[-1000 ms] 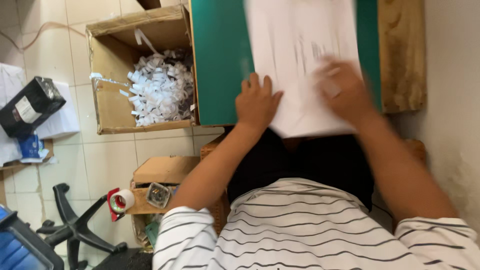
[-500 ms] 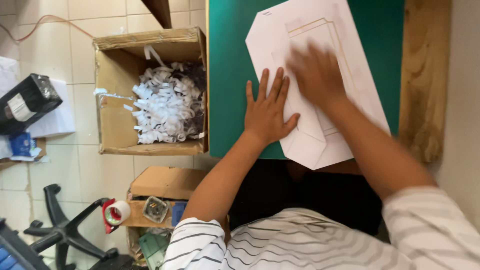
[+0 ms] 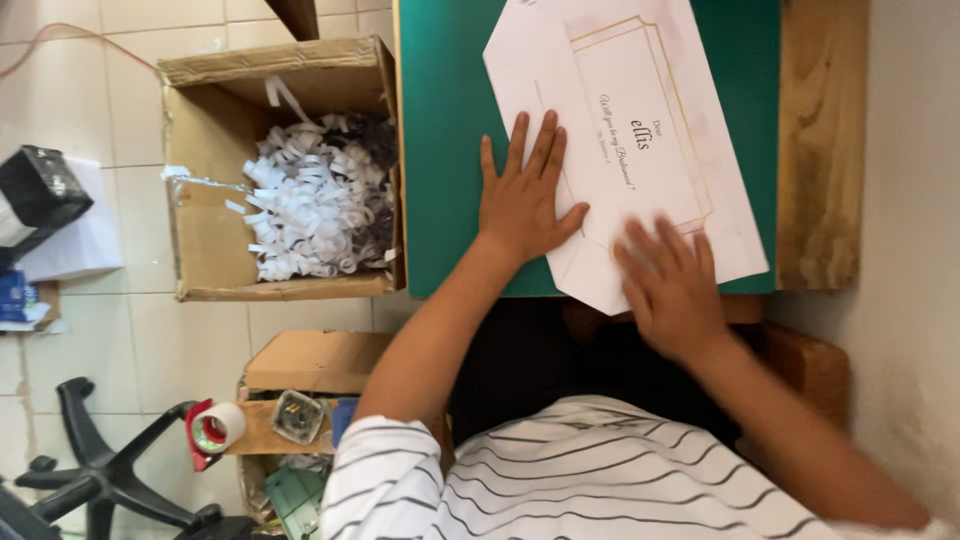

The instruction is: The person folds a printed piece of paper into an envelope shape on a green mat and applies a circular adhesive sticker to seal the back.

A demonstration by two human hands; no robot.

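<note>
- I see the white paper sheet (image 3: pixel 640 150) lying flat on the green cutting mat (image 3: pixel 440 150), a gold-line border printed on it.
- My left hand (image 3: pixel 522 195) presses on its left edge, fingers spread, gripping nothing.
- My right hand (image 3: pixel 672 290) lies flat on its near corner, fingers apart, slightly blurred.
- A cardboard box (image 3: pixel 215 180) of shredded paper (image 3: pixel 310 200) sits on the floor just beside the mat.
- A tape roll (image 3: pixel 218 428) lies nearer me.

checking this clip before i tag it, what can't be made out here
Head view only:
- white paper sheet: top cut off by the frame edge; parts covered by the left hand and right hand.
- right hand: motion-blurred, finger contact unclear.
- cardboard box: its bottom is buried under paper shreds.
- black chair: cut off at the corner.
</note>
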